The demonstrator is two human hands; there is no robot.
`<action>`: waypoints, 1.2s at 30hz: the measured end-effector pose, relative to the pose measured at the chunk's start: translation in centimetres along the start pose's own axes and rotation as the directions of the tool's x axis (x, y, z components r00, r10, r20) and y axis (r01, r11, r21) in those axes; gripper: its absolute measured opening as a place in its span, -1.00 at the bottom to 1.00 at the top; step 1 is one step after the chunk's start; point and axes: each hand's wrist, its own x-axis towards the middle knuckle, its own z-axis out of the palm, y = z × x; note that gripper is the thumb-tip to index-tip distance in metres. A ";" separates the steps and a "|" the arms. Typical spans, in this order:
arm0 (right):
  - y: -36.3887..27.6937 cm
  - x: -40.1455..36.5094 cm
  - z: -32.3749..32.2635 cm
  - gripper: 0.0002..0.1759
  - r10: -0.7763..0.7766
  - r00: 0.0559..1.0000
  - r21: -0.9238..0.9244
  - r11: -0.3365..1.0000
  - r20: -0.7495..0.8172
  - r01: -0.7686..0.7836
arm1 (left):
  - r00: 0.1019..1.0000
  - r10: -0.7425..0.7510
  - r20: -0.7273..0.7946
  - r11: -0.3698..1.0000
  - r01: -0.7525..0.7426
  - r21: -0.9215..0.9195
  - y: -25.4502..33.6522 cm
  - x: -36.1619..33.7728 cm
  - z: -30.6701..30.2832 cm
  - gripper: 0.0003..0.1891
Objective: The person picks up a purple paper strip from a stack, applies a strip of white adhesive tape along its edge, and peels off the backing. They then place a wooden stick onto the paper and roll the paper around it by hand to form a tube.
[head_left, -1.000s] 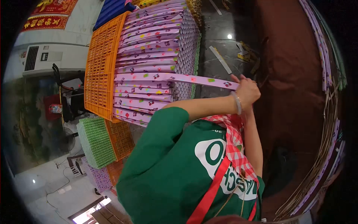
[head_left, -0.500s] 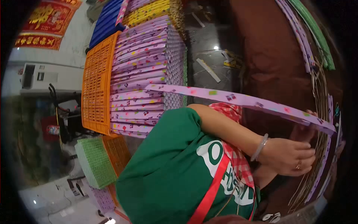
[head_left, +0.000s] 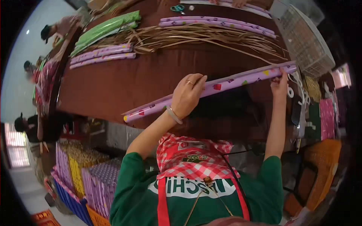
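1. Head view: a worker in a green shirt and red checked apron held a patterned purple tube slantwise over the near part of a brown-covered table, its left end nearer the body than its right
2. The two hands were well apart on the tube. The left hand, wearing a ring and a pale bracelet, lay over its middle stretch, though how tightly its fingers closed could not be told; the right hand pinched the tube near its far right end
3. A flap of the printed sheet ran along the tube's upper side (whether the tube touched the table could not be told)
4. Beyond it, long brown strips crossed the table in a loose bundle, with purple rolls just past them, green rolls to the left and shorter purple rolls on the near side
5. Scissors lay farther back, and a co-worker's hands reached in at the far edge
6. A pale openwork basket stood at right, while purple and yellow stacks filled the lower left near a blue crate
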 end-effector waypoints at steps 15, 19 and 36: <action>4.1 6.2 -5.8 -0.77 0.112 0.984 0.037 0.993 -0.136 -0.108 | 0.954 -0.119 0.273 0.975 0.062 0.211 -13.0 1.1 6.3 -0.69; 3.9 6.6 -5.9 -0.77 0.105 0.979 -0.111 0.986 -0.176 -0.126 | 0.920 -0.156 0.360 0.964 0.061 0.260 -13.7 0.8 6.6 -0.74; 3.5 0.0 -5.7 -0.64 -0.082 0.585 -0.559 -0.427 0.807 0.711 | 0.828 -0.104 0.550 0.930 -0.114 0.348 -11.1 -2.9 6.7 -0.75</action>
